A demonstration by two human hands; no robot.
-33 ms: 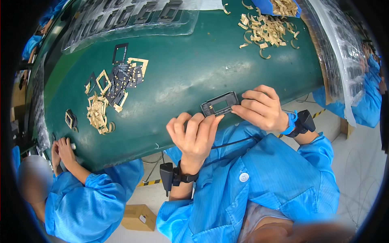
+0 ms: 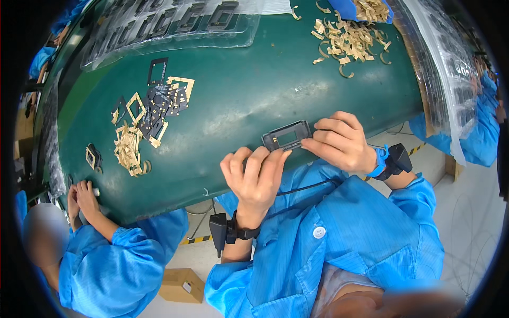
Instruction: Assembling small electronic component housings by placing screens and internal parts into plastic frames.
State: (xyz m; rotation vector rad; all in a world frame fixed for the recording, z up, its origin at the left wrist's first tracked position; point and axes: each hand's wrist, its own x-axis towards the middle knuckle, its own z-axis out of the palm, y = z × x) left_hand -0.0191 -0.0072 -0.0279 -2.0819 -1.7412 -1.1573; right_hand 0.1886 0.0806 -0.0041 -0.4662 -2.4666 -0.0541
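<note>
Right of the picture's centre, over the table point(image 2: 222, 90), I grasp a black rectangular housing point(image 2: 303, 130) between both hands: my left hand point(image 2: 253, 172) pinches its lower-left edge, my right hand point(image 2: 343, 142) grips its right end. Pale writing on the black sheets point(image 2: 159, 98) at left is too small to read. Since the earlier frame, hands and housing have barely shifted. Its long axis slants gently, rising rightward.

Green tabletop point(image 2: 233, 90), black rectangular frame point(image 2: 286, 135), tan strips point(image 2: 347, 40), blue smock point(image 2: 350, 222), yellow-and-black striped floor tape point(image 2: 196, 239)
</note>
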